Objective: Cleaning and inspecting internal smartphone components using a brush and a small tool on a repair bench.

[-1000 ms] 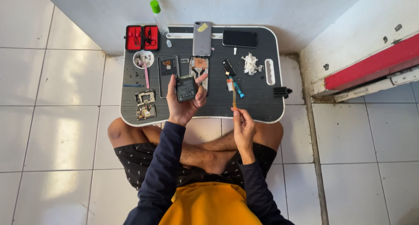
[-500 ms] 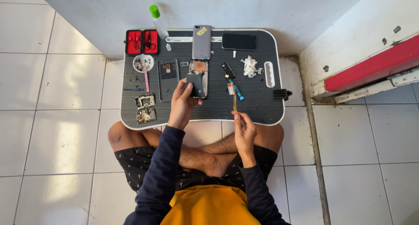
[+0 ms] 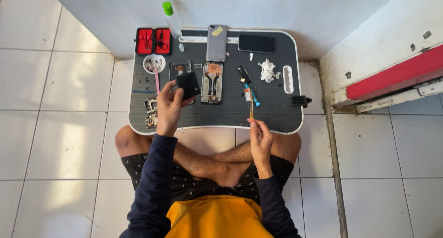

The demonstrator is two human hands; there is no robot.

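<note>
I sit cross-legged at a small dark lap table. My left hand holds a small flat black part over the table's left half. Just to its right lies an opened phone frame with its insides showing. My right hand, at the table's near edge, pinches a thin orange-brown flex strip that stands up from the fingers. Beside the strip's tip lie a blue-handled tool and a small black part.
At the table's far edge are a red tool case, a green-capped bottle, a grey phone back and a black phone. A small white dish, a circuit board and a white wad also lie there. A wall stands right.
My left hand has drawn the black part leftwards away from the opened phone frame. My right hand stays at the near edge with the strip.
</note>
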